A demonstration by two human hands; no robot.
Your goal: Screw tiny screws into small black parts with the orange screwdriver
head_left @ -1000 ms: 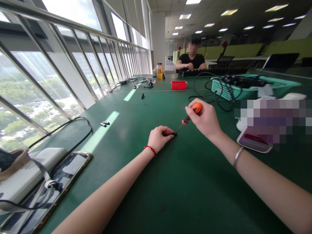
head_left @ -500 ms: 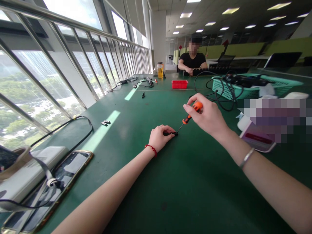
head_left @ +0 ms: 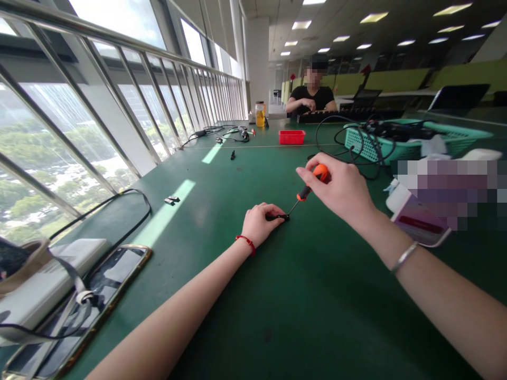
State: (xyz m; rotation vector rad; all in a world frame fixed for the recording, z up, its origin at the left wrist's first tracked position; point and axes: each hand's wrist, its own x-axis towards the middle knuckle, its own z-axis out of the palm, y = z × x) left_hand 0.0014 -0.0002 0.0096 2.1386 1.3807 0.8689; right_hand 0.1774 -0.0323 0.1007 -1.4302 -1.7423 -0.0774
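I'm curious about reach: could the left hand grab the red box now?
Probably not: the left hand holds a black part, and the red box sits well beyond it.

Green table [head_left: 245,311] with red tray [head_left: 292,139], teal basket [head_left: 357,143] and phone [head_left: 123,263]

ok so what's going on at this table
One person's left hand pinches a small, dark, narrow piece at the green tabletop. The right hand grips an orange-and-black screwdriver, its thin metal shaft slanting down to the piece's exposed end; whether the tip sits in a screw is too small to tell. Farther back, near a red rectangular container, a co-worker in a black top sits at the table.
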